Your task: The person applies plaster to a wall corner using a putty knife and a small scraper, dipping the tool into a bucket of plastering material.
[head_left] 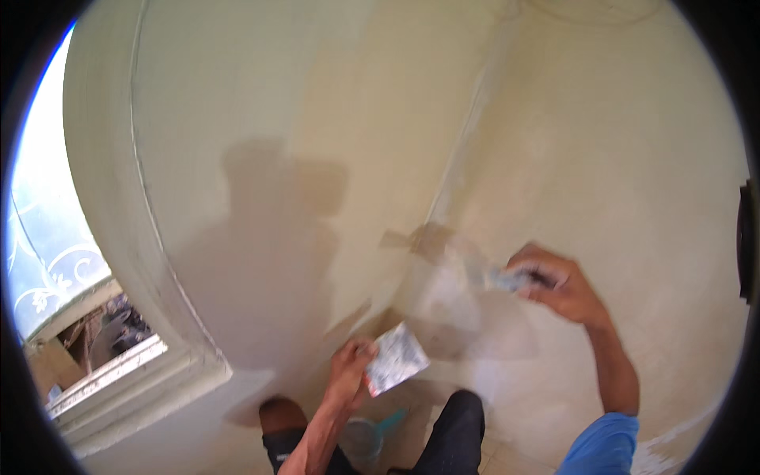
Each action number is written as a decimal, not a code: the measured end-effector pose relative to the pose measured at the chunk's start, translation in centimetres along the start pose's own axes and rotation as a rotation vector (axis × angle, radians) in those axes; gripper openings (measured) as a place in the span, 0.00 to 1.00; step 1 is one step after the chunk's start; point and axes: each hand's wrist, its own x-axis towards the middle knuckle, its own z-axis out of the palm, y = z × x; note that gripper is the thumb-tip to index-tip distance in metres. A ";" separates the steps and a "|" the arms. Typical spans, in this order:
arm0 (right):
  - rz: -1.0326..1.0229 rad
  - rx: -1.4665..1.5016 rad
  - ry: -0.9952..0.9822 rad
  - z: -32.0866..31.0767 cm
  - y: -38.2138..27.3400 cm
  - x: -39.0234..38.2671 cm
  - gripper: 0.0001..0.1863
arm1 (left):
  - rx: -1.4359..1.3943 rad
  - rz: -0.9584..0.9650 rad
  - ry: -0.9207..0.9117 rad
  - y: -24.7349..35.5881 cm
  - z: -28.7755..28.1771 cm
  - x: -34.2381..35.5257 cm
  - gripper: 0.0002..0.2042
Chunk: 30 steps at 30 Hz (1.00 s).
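Note:
My left hand (pixel 348 372) grips a flat square metal plate (pixel 400 356) smeared with grey and white material, held low in front of the wall (pixel 372 134). Higher up and to the right, my right hand (pixel 558 281) is wrapped round a putty knife (pixel 507 279), whose blade is blurred. The knife is beside the inside corner (pixel 471 119), where a paler streak runs down; I cannot tell whether the blade touches the wall.
A window opening (pixel 47 237) with a white scroll pattern and a moulded frame (pixel 134 388) is at the left. Between my legs on the floor stands a bucket (pixel 362 443) with a turquoise item in it. A dark object (pixel 744 241) sits at the far right.

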 end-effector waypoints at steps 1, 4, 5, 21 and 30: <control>-0.016 0.074 -0.043 2.8 1.4 -1.0 0.16 | -0.127 -0.006 -0.026 1.9 1.9 -0.7 0.06; 0.007 0.185 -0.043 7.5 0.9 -2.5 0.14 | -0.192 -0.056 -0.107 6.0 5.4 -2.2 0.04; 0.036 0.215 -0.025 8.3 0.9 -3.0 0.13 | -0.211 -0.050 -0.120 6.0 5.4 -2.4 0.04; 0.534 0.612 0.254 6.3 2.9 -12.0 0.16 | 0.045 0.350 -0.009 5.9 7.6 -2.6 0.05; 0.651 1.080 0.104 9.6 0.9 -11.0 0.18 | 0.349 0.856 -0.108 2.5 9.1 -3.9 0.05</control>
